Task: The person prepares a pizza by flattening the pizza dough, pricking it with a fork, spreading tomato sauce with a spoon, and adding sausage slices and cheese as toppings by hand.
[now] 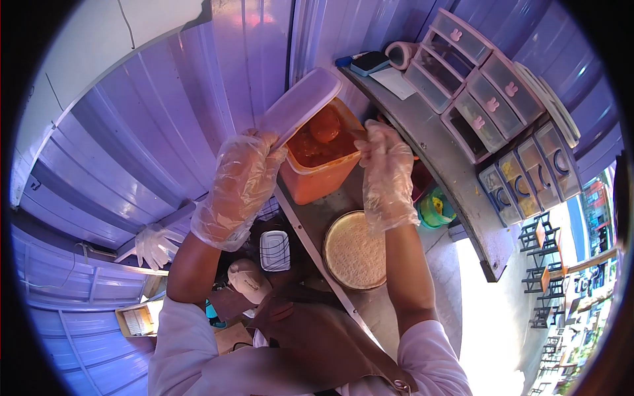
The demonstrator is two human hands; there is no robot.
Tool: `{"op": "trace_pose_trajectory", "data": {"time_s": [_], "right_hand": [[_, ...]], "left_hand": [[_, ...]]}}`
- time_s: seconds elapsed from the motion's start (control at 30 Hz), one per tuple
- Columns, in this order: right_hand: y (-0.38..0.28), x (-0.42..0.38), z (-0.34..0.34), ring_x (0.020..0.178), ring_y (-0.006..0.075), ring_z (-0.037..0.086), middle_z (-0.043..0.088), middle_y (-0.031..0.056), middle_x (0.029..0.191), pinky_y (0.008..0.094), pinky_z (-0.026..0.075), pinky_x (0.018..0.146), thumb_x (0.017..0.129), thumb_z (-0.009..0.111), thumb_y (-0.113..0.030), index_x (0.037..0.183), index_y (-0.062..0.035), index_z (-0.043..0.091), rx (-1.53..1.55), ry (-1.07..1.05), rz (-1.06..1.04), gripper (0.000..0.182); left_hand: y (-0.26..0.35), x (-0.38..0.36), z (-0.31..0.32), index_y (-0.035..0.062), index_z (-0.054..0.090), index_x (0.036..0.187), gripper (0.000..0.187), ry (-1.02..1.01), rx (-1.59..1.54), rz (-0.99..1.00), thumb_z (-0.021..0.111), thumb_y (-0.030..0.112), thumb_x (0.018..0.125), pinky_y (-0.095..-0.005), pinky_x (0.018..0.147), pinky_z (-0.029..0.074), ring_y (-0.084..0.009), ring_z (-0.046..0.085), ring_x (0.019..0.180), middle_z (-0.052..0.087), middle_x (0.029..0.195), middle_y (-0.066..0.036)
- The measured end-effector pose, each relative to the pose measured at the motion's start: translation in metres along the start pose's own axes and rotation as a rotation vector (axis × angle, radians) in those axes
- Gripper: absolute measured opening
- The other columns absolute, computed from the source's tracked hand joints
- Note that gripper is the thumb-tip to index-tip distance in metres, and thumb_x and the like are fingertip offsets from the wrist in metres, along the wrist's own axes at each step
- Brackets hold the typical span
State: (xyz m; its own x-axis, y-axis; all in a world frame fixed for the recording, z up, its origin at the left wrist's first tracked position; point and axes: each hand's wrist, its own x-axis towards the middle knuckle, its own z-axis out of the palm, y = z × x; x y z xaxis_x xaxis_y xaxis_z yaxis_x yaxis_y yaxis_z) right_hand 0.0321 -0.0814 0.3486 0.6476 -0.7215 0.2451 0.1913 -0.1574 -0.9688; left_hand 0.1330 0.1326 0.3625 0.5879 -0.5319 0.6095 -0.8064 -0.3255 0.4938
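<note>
A square plastic container [320, 181] of red sauce stands on the dark counter, its top uncovered. In the sauce [310, 150] sits a rounded, sauce-coated thing [325, 127]. My left hand [247, 181], in a clear plastic glove, is closed on the edge of the whitish lid [300, 99], which tilts up along the container's far left side. Gloved the same way, my right hand [386, 168] has its fingers closed at the container's right rim. Below that hand, a round pan of pale, bubbly dough [356, 252] rests on the counter, partly covered by my forearm.
A raised shelf [436, 155] curves along the right, bearing clear drawers [485, 102], topping bins [528, 175] and a phone [370, 63]. Under it is a green container [436, 208]. At lower left are a white tray [275, 251], a cap [249, 280] and hanging gloves [155, 247].
</note>
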Motion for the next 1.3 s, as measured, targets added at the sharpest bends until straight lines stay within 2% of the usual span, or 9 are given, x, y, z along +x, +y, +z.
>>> {"op": "trace_pose_trajectory", "data": {"time_s": [0.2,0.33,0.37,0.4,0.53,0.6,1.03,1.13,1.3], "right_hand": [[0.032,-0.009,-0.009,0.082,0.0153,0.065,0.07,0.009,0.111,0.0279,0.053,0.072,0.093,0.067,-0.009,0.113,-0.0017,0.07,-0.453,-0.56,-0.651,0.021],[0.039,0.022,0.0,0.086,0.0195,0.069,0.072,0.0119,0.111,0.0293,0.055,0.074,0.093,0.067,-0.02,0.11,-0.0005,0.071,-0.9,-0.746,-0.612,0.026],[0.052,0.04,0.002,0.082,0.0198,0.069,0.073,0.0117,0.109,0.0291,0.054,0.074,0.094,0.066,-0.025,0.109,-0.0002,0.071,-0.422,-0.781,-0.439,0.029],[0.058,0.049,0.002,0.078,0.0201,0.068,0.073,0.0114,0.107,0.0288,0.053,0.074,0.095,0.065,-0.029,0.108,0.0001,0.072,0.052,-0.781,-0.258,0.033],[0.007,0.046,0.0,0.085,0.0217,0.068,0.073,0.0138,0.106,0.0311,0.053,0.082,0.095,0.065,-0.02,0.108,0.001,0.072,-0.322,-0.627,-0.08,0.026],[-0.003,0.039,-0.002,0.086,0.0197,0.069,0.072,0.0121,0.092,0.03,0.054,0.079,0.094,0.065,-0.009,0.097,-0.0009,0.072,-0.805,-0.55,-0.485,0.011],[0.015,0.063,0.027,0.097,0.0174,0.068,0.072,0.0123,0.105,0.0288,0.053,0.087,0.095,0.06,-0.004,0.108,0.0013,0.072,-0.396,-0.529,0.037,0.018],[-0.007,0.05,0.014,0.095,0.0186,0.069,0.072,0.0123,0.101,0.0296,0.053,0.086,0.096,0.059,-0.006,0.109,0.0019,0.072,-0.952,-0.704,-0.561,0.02],[-0.014,0.038,0.016,0.097,0.025,0.069,0.071,0.0167,0.098,0.0292,0.053,0.086,0.095,0.063,-0.016,0.099,-0.0058,0.072,-0.44,-0.543,-0.206,0.014]], "left_hand": [[-0.003,0.002,-0.003,-0.0021,0.066,0.103,0.014,0.07,0.024,0.051,0.067,0.003,0.09,-0.038,0.068,0.05,-0.0332,0.066,0.078,0.065,0.091,-0.02],[-0.008,0.0,0.0,-0.0017,0.066,0.104,0.014,0.083,0.055,0.081,0.067,0.003,0.09,-0.0387,0.067,0.05,-0.0336,0.065,0.077,0.065,0.091,-0.02],[-0.007,0.0,0.0,-0.0017,0.066,0.104,0.014,0.078,0.053,0.083,0.067,0.003,0.09,-0.0387,0.067,0.05,-0.0336,0.065,0.077,0.065,0.091,-0.02],[-0.006,0.001,0.0,-0.0001,0.066,0.103,0.016,0.062,0.027,0.064,0.068,0.008,0.09,-0.0429,0.069,0.049,-0.0371,0.064,0.079,0.065,0.091,-0.021],[-0.003,0.005,-0.005,0.0012,0.065,0.103,0.018,-0.009,-0.035,0.009,0.069,0.014,0.09,-0.0469,0.07,0.048,-0.0402,0.062,0.081,0.065,0.09,-0.021],[-0.007,0.003,-0.003,0.0012,0.065,0.103,0.018,0.027,-0.039,0.031,0.068,0.013,0.091,-0.0467,0.07,0.048,-0.04,0.062,0.08,0.064,0.09,-0.021],[-0.007,0.006,-0.002,0.0022,0.065,0.104,0.017,0.08,0.034,0.077,0.07,0.008,0.089,-0.0466,0.07,0.049,-0.0385,0.063,0.081,0.065,0.089,-0.018],[-0.018,0.003,0.006,0.0015,0.064,0.103,0.017,0.106,0.004,0.08,0.069,0.009,0.089,-0.0466,0.071,0.049,-0.0387,0.063,0.082,0.065,0.09,-0.019],[-0.012,0.005,0.002,0.0005,0.064,0.103,0.017,0.092,-0.022,0.094,0.069,0.009,0.089,-0.0465,0.071,0.05,-0.0387,0.063,0.081,0.065,0.09,-0.02]]}}
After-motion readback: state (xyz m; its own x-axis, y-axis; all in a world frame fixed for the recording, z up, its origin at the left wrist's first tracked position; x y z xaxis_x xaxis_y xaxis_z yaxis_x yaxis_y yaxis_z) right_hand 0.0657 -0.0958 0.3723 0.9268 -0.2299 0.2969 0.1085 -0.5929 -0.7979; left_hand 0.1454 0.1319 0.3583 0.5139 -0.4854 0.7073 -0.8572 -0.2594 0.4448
